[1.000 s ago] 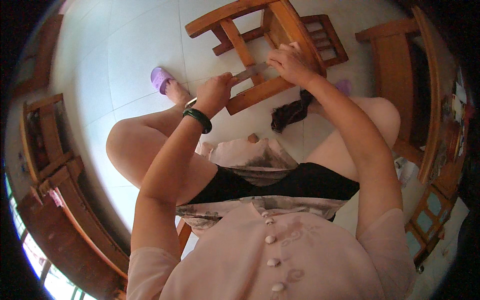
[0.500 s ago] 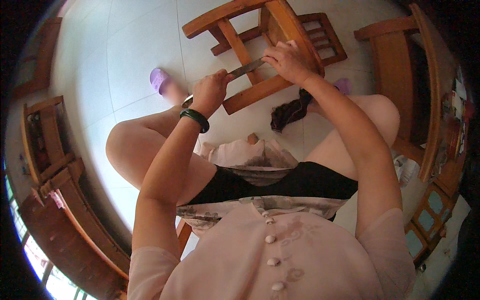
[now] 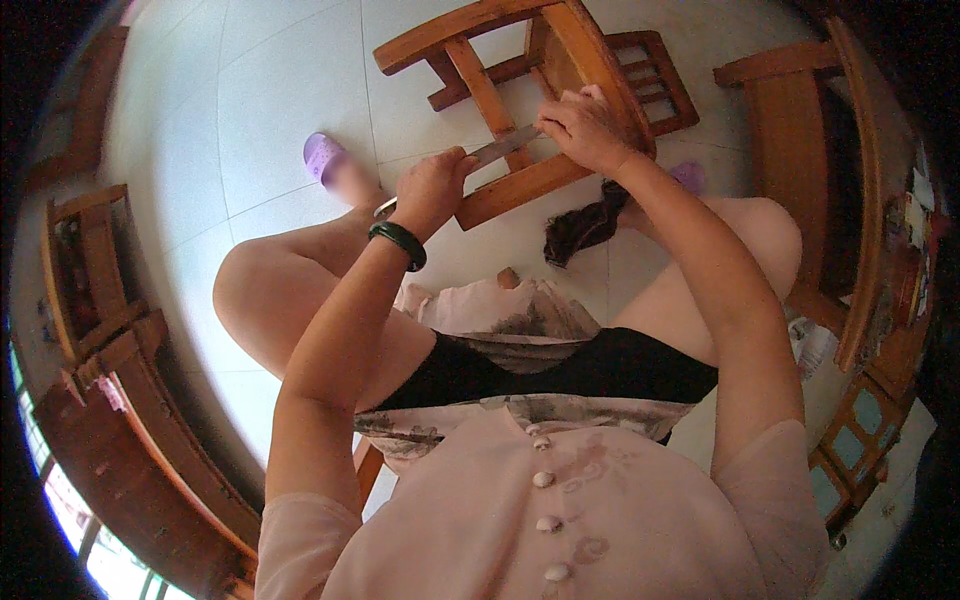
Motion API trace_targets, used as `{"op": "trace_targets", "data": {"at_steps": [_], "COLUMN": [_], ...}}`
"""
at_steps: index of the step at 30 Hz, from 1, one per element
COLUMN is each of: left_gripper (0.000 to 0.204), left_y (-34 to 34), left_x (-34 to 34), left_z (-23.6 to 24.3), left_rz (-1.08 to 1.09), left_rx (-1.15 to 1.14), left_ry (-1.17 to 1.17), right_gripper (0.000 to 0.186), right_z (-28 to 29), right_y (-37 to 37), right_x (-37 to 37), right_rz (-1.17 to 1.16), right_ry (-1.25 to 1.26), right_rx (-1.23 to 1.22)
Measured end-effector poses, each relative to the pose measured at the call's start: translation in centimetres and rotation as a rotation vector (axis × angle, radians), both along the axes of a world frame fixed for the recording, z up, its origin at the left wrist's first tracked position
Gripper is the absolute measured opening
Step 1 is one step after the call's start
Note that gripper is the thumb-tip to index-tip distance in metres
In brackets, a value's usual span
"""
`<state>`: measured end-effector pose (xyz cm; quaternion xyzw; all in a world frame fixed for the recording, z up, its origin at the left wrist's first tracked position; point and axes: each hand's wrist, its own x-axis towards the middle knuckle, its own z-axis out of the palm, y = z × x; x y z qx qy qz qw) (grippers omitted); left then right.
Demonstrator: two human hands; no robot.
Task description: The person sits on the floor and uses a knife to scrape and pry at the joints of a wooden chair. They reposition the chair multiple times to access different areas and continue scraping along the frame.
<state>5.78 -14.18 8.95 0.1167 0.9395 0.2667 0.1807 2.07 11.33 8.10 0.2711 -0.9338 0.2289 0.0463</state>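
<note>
A long flat metal blade (image 3: 503, 148) slants between my two hands, above a wooden chair (image 3: 485, 90) tipped over on the floor. Closed around the blade's near part is my left hand (image 3: 432, 190), with a dark green bangle on its wrist. A shiny end sticks out below that hand, beside my left shin. At the other end, my right hand (image 3: 583, 130) has its fingers bent around the blade, close to the chair's seat edge. The blade's far tip is hidden by these fingers. I cannot tell if the blade touches the chair's wood.
The chair lies between my spread legs. A purple slipper (image 3: 325, 158) is on my left foot. Dark patterned cloth (image 3: 580, 230) lies by my right foot. Wooden furniture (image 3: 800, 150) stands at the right, and more wooden furniture (image 3: 100, 270) at the left.
My hands, the blade and the chair appear slightly lower and farther right. The blade looks brighter now. Both hands keep their hold.
</note>
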Motion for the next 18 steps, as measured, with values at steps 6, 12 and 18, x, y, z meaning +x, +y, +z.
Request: {"op": "trace_targets", "data": {"at_steps": [6, 12, 18], "left_gripper": [0.029, 0.029, 0.025], "left_y": [-0.23, -0.01, -0.26], "left_x": [-0.93, -0.33, -0.24], "left_z": [0.42, 0.34, -0.24], "left_rz": [0.018, 0.017, -0.064], "left_rx": [-0.034, -0.062, -0.026], "left_ry": [0.031, 0.013, 0.039], "right_gripper": [0.017, 0.016, 0.014], "right_z": [-0.42, -0.23, -0.21], "right_y": [-0.55, -0.57, -0.28], "right_x": [0.02, -0.18, -0.07], "right_rz": [-0.070, -0.039, -0.022], "right_ry": [0.047, 0.060, 0.022], "right_rx": [-0.037, -0.012, 0.020]}}
